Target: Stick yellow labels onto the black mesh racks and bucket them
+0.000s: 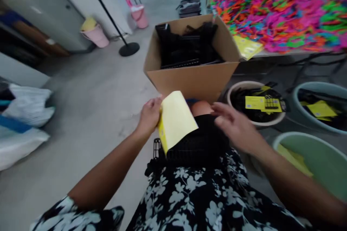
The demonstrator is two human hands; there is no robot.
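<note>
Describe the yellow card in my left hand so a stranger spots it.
Find the cardboard box. In front of it, your left hand holds a bent yellow card. Unlike the yellow cards in the tubs, it's held up, pale side showing.

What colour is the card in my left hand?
The card is pale yellow on its upper face; the head view shows it best.

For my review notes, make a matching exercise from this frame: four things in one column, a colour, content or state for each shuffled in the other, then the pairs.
Things
1. Left hand
2. Cardboard box
3. Heap at upper right
4. Green tub

Descriptions
A. Pink, orange, green and blue
B. Has yellow material inside
C. Grips yellow paper
D. Open-topped, holding black items

Pairs: 1-C, 2-D, 3-A, 4-B
</note>
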